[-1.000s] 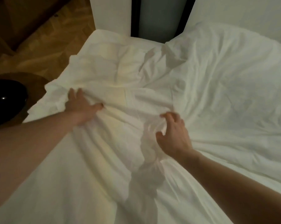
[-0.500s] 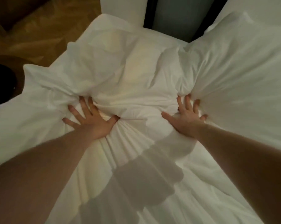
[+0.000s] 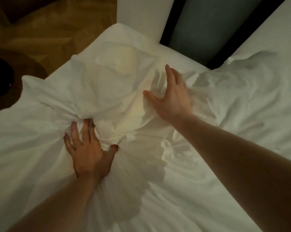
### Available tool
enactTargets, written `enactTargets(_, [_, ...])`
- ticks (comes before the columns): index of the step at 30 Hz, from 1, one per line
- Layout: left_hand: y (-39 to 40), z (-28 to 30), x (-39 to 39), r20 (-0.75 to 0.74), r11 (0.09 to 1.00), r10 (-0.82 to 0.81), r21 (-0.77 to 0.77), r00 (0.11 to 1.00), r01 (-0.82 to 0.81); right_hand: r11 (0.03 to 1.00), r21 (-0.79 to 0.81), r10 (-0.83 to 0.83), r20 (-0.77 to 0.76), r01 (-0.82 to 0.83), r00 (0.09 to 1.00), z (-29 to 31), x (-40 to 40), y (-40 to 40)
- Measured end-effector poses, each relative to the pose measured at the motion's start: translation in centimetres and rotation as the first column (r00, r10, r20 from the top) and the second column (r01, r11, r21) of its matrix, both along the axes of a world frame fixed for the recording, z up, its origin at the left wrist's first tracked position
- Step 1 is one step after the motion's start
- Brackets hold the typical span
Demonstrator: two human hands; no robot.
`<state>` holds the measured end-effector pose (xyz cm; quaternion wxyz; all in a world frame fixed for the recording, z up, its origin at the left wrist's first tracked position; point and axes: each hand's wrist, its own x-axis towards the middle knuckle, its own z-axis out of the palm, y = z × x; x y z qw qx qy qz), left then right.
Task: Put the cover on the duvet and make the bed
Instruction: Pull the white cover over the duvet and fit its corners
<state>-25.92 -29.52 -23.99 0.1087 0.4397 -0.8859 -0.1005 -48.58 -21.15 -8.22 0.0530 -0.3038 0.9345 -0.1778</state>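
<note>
A white duvet cover (image 3: 98,91) lies bunched across the bed, and the yellowish duvet (image 3: 123,64) shows through it near the head end. My left hand (image 3: 87,149) presses down on the cover with fingers spread. Its fingertips sink into the folds, and a ridge of cloth is gathered between thumb and forefinger. My right hand (image 3: 173,97) is flat with straight fingers on the cover above the duvet, slightly blurred.
A white pillow (image 3: 252,84) lies crumpled at the right. White headboard panels (image 3: 141,19) and a grey-blue wall strip (image 3: 208,25) stand behind the bed. At the left are a wooden floor (image 3: 49,30) and a round dark side table (image 3: 29,71).
My right hand has lifted from beside the pillow and swept up and left onto the duvet's bulge. My left hand has pushed further into the bunched cloth. The view has shifted.
</note>
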Motion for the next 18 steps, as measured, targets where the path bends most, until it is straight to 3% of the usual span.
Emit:
enactTargets(2, [-0.6,-0.1,-0.2,-0.025,1.0,-0.001,-0.013,1.0,0.0,0.98,0.197,-0.055,0.203,0.014,0.978,-0.3,-1.3,-3.3])
enactTargets(4, [-0.4,-0.7,0.0,-0.06,1.0,-0.003,-0.017,0.998,0.002,0.907,0.412,0.008,0.205,-0.093,0.979,-1.2,-1.0,-4.6])
enactTargets(5, [-0.6,-0.8,0.0,-0.071,1.0,-0.01,-0.024,0.997,0.008,0.9,0.421,0.036,0.177,-0.109,0.984,-1.3,-1.2,-5.2])
enactTargets(7, [-0.6,-0.7,0.2,-0.067,1.0,-0.004,-0.029,0.998,0.002,0.977,0.213,0.007,0.118,-0.033,0.993,-0.7,-1.4,-6.1])
enactTargets(8, [-0.7,-0.4,0.0,-0.078,1.0,-0.005,-0.022,0.997,0.004,0.998,-0.028,-0.062,0.098,0.065,0.993,0.4,-1.6,-6.5])
enactTargets(10, [-0.5,0.2,-0.4,-0.059,1.0,0.001,-0.024,0.998,-0.003,0.815,-0.561,-0.171,0.004,0.144,0.985,3.0,-1.7,-7.4])
enactTargets(11, [-0.4,0.3,-0.3,-0.073,1.0,-0.007,-0.019,0.997,0.005,0.752,-0.654,-0.16,-0.062,0.082,0.985,3.9,-1.5,-7.8])
enactTargets(12, [-0.7,0.4,-1.0,-0.1,1.0,-0.007,-0.015,0.995,0.005,0.796,-0.605,-0.084,-0.126,-0.01,0.989,4.6,-1.8,-8.3])
enactTargets(13, [-0.4,0.3,-0.7,-0.092,1.0,-0.019,-0.026,0.996,0.016,0.893,-0.445,0.016,-0.132,-0.074,0.991,3.9,-1.4,-7.7])
enactTargets(15, [-0.5,-0.5,-0.3,-0.088,0.999,-0.021,-0.035,0.996,0.018,0.982,-0.147,0.124,0.031,-0.118,0.992,2.3,-0.3,-7.1])
enactTargets(18, [-0.6,-0.8,-0.2,-0.067,0.999,-0.005,-0.037,0.998,0.003,0.969,-0.151,0.207,0.052,-0.197,0.977,-0.1,5.0,-1.8])
